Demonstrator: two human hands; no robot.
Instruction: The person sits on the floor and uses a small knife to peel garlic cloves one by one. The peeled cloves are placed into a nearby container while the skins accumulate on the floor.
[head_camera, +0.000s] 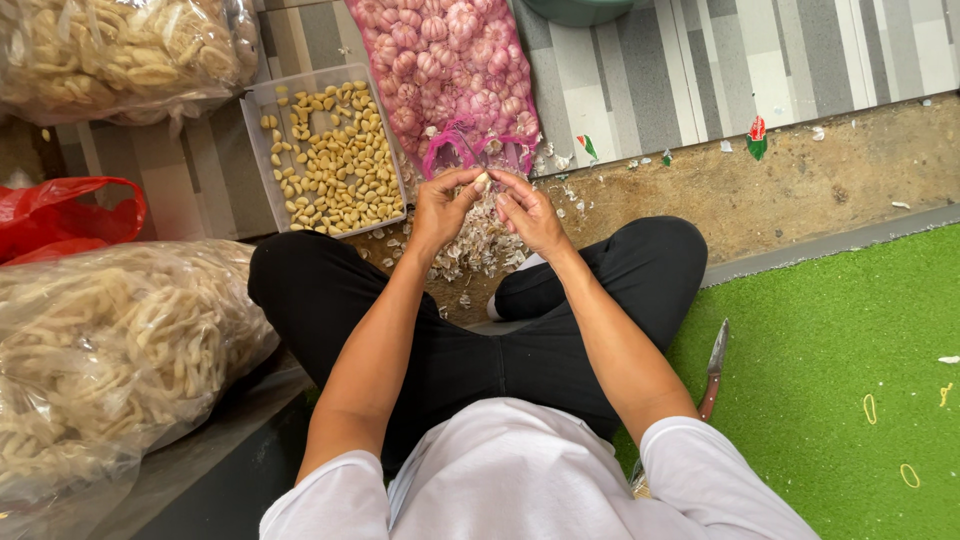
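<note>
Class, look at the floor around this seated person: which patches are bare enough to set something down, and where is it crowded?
Free: the green mat right of the knife, save a few rubber bands; and the dirt strip between striped mat and green mat. Crowded: garlic skins under both hands, the tray of cloves, the pink net sack, and snack bags on the left.

Both forearms extend forward over the crossed legs and converge at the hands. Left hand (443, 207): fingers curled, thumb and forefinger pinched together at the tips. Right hand (530, 212): fingers bent inward, fingertips meeting those of the left hand.
</note>
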